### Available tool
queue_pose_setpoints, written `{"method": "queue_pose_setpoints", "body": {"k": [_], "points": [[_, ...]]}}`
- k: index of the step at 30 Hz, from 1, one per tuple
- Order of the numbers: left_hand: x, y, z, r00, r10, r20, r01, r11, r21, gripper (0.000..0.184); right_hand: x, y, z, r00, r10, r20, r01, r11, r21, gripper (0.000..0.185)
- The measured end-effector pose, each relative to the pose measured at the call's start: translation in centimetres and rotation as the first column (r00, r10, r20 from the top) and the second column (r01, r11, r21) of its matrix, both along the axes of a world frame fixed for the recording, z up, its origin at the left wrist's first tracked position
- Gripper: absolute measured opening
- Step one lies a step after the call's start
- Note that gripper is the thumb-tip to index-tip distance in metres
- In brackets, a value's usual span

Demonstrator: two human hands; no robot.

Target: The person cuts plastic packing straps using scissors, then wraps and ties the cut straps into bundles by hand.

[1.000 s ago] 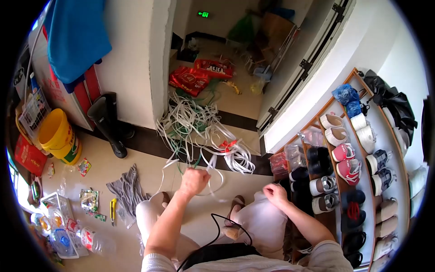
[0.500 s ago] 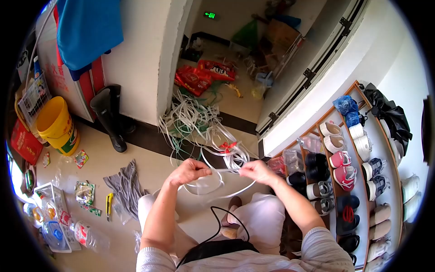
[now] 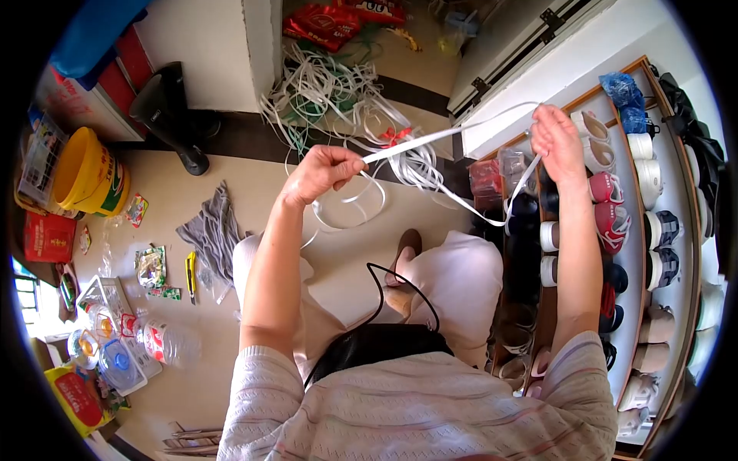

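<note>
A white plastic strap (image 3: 442, 137) stretches between my two hands in front of my knees. My left hand (image 3: 327, 170) pinches it between thumb and fingers, and a loose loop hangs below. Farther right and higher, my right hand (image 3: 555, 142) is closed round the strap, with a length dangling from it toward the floor. Beyond them, a tangled heap of white and green strapping (image 3: 330, 92) lies at the doorway. A neater coil of white strap (image 3: 415, 165), with a red tie (image 3: 395, 137) beside it, rests nearer to me.
On the right stands a shoe rack (image 3: 642, 192) full of shoes. To the left are a grey cloth (image 3: 211, 230), a yellow box cutter (image 3: 191, 276), a yellow bucket (image 3: 88, 173), black rubber boots (image 3: 173, 115) and plastic bottles (image 3: 165, 342). Red bags (image 3: 323, 27) lie past the doorway.
My right hand has moved up and right, away from my left, drawing a longer span of strap between them. The view has tilted down toward my lap.
</note>
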State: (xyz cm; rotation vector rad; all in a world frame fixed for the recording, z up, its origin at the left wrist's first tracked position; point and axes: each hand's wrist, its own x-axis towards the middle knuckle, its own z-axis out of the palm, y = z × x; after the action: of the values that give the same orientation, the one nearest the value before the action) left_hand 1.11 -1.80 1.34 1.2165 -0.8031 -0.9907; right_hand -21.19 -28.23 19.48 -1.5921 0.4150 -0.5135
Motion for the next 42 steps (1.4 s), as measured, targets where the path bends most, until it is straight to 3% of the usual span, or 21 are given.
{"method": "queue_pose_setpoints", "body": {"k": [6,10,13,14,15,16,18,19,20,22,23,25,26,28,30,32,33,34,36,42], "points": [[1.2,0.6,0.3,0.973,0.161,-0.165,-0.161,0.987,0.011,0.019,0.4,-1.8,3.1,0.98,-0.134,0.15,0.128,0.991,0.044,0.019],[1.2,0.7,0.1,0.98,0.153,-0.127,-0.155,0.988,-0.009,0.019,1.5,-1.8,5.3,0.978,-0.043,0.206,0.019,0.993,0.115,0.019],[0.9,0.7,0.5,0.981,0.194,-0.031,-0.194,0.981,-0.021,0.018,3.3,-0.3,6.6,0.984,-0.08,0.162,0.088,0.995,-0.044,0.023],[1.0,0.7,0.3,0.972,0.174,-0.159,-0.187,0.979,-0.076,0.017,3.9,0.0,6.7,0.983,-0.108,0.148,0.124,0.987,-0.102,0.025],[1.2,0.7,0.1,0.948,0.145,-0.283,-0.188,0.974,-0.13,0.016,3.9,-2.6,6.7,0.999,0.027,-0.018,-0.03,0.979,-0.2,0.037],[1.4,0.8,0.0,0.91,0.107,-0.401,-0.195,0.963,-0.185,0.016,4.7,-2.1,5.5,0.998,-0.032,-0.054,0.007,0.916,-0.4,0.039],[2.0,1.2,-0.1,0.814,0.065,-0.578,-0.261,0.928,-0.264,0.014,6.6,-0.9,2.3,0.984,-0.161,-0.078,0.05,0.666,-0.744,0.045],[2.1,1.1,-0.3,0.763,0.063,-0.643,-0.315,0.906,-0.284,0.014,6.9,-0.5,1.2,0.97,-0.215,-0.113,0.032,0.571,-0.82,0.05],[2.3,1.2,-0.5,0.707,0.058,-0.705,-0.371,0.879,-0.3,0.014,7.1,0.4,-0.2,0.981,-0.191,-0.024,0.08,0.518,-0.852,0.043],[2.5,1.4,-0.6,0.629,0.06,-0.775,-0.421,0.865,-0.274,0.013,7.6,6.9,-3.3,0.999,-0.025,-0.044,-0.008,0.777,-0.63,0.022],[2.5,1.3,-0.7,0.589,0.061,-0.806,-0.443,0.858,-0.259,0.012,7.6,9.5,-5.4,0.98,0.121,-0.157,-0.179,0.883,-0.435,0.018],[2.7,1.1,-1.3,0.516,0.009,-0.856,-0.472,0.838,-0.275,0.012,8.3,13.8,-10.2,0.939,0.288,-0.19,-0.327,0.919,-0.221,0.019],[2.7,1.0,-1.4,0.48,-0.03,-0.877,-0.469,0.836,-0.286,0.013,8.7,15.6,-12.1,0.93,0.271,-0.247,-0.329,0.914,-0.236,0.02],[2.5,0.8,-1.8,0.394,-0.183,-0.901,-0.44,0.822,-0.36,0.015,10.1,17.1,-17.7,0.963,0.233,-0.138,-0.26,0.938,-0.229,0.025],[2.7,0.9,-2.1,0.376,-0.216,-0.901,-0.439,0.815,-0.378,0.015,10.6,18.1,-20.4,0.942,0.319,-0.105,-0.331,0.935,-0.13,0.027],[3.2,1.2,-2.3,0.398,-0.229,-0.888,-0.483,0.771,-0.416,0.015,9.7,18.0,-20.5,0.838,0.47,-0.278,-0.403,0.876,0.266,0.027],[3.3,1.4,-2.1,0.342,-0.129,-0.931,-0.558,0.769,-0.311,0.016,9.3,18.1,-19.9,0.846,0.44,-0.303,-0.357,0.887,0.292,0.026],[3.4,1.7,-2.0,0.365,-0.156,-0.918,-0.576,0.737,-0.354,0.016,8.5,18.2,-19.0,0.85,0.412,-0.329,-0.309,0.895,0.322,0.026],[2.8,1.7,-1.3,0.467,0.185,-0.865,-0.634,0.751,-0.182,0.016,7.6,17.5,-18.2,0.853,0.37,-0.367,-0.262,0.913,0.313,0.026],[2.2,1.3,-1.4,0.593,0.486,-0.642,-0.645,0.764,-0.018,0.015,4.9,14.2,-17.1,0.818,0.303,-0.489,-0.22,0.95,0.221,0.024]]}}
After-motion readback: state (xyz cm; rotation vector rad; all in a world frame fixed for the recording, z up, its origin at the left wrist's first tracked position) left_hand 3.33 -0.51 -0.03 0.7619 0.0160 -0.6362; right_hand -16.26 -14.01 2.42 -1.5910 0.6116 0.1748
